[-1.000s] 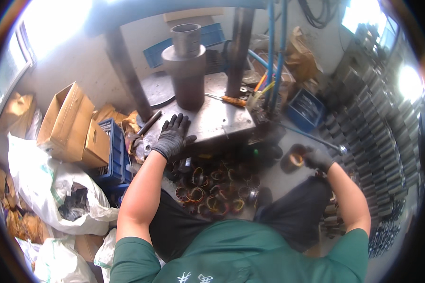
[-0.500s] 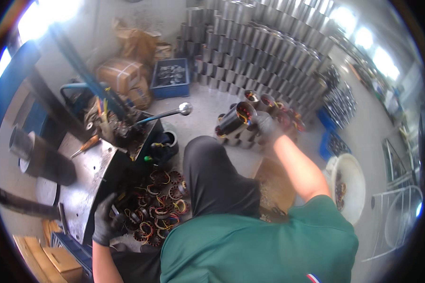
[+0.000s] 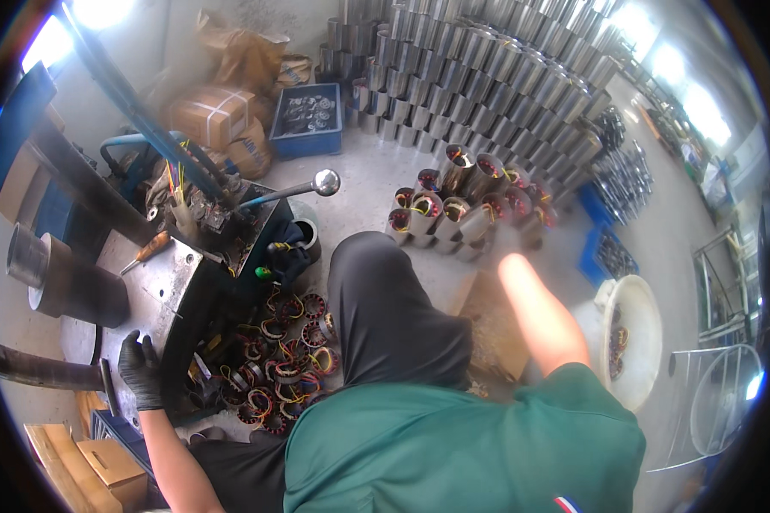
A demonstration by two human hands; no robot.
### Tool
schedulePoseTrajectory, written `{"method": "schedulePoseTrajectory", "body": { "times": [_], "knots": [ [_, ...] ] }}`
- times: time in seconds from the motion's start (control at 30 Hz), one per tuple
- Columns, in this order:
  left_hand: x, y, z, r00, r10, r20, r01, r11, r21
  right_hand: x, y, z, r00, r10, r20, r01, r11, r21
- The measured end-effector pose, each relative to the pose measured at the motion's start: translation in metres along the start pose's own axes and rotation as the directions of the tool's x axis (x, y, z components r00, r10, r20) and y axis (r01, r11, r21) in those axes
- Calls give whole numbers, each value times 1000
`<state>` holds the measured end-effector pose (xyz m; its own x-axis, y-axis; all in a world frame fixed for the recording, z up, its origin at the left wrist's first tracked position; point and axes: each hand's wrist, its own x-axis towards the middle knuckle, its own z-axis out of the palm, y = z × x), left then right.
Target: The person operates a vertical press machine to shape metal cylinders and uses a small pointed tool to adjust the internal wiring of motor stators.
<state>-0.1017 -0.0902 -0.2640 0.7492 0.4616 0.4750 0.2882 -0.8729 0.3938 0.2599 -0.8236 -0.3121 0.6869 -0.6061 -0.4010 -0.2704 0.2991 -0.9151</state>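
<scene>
My left hand (image 3: pixel 141 374), in a dark glove, is at the front edge of the steel press table (image 3: pixel 158 295). Its fingers stretch upward and nothing shows in them. My right hand (image 3: pixel 511 241) is smeared by motion, so its fingers cannot be read. It is beside a cluster of metal cylinders (image 3: pixel 425 208) standing on the floor, several with red and yellow wired coils inside. Loose wound stator cores (image 3: pixel 284 373) with coloured wires lie in a heap between the press and my leg.
A ball-ended lever (image 3: pixel 326 182) juts from the press. An orange-handled screwdriver (image 3: pixel 151 248) lies on its table. Many bare cylinders (image 3: pixel 488 81) are stacked behind. A blue crate (image 3: pixel 306 144) holds metal parts; a white tub (image 3: pixel 637 359) stands right, beside a cardboard sheet (image 3: pixel 490 329).
The tilted cylinder at my right hand no longer shows there, and that hand has shifted down and right. My left hand has moved left from above the stator cores to the press table.
</scene>
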Motion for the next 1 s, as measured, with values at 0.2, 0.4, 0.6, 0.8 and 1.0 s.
{"method": "schedulePoseTrajectory", "body": {
  "times": [0.2,0.4,0.6,0.8,1.0],
  "knots": [
    [-4,-8,-1,993,51,-108,-55,998,-38,-10,-5,35,957,-135,-258,172,977,126],
    [0,12,-1,995,20,-102,-23,999,-30,-48,-25,54,982,-58,-179,104,960,260],
    [-10,12,-17,995,15,-98,-5,995,98,-40,10,71,860,74,504,-8,991,-132],
    [7,46,12,970,-12,-242,35,995,91,-189,-83,148,-15,-116,993,957,285,48],
    [0,43,3,963,-119,-240,154,979,132,-317,15,256,-567,549,615,787,141,600]
  ]
}}
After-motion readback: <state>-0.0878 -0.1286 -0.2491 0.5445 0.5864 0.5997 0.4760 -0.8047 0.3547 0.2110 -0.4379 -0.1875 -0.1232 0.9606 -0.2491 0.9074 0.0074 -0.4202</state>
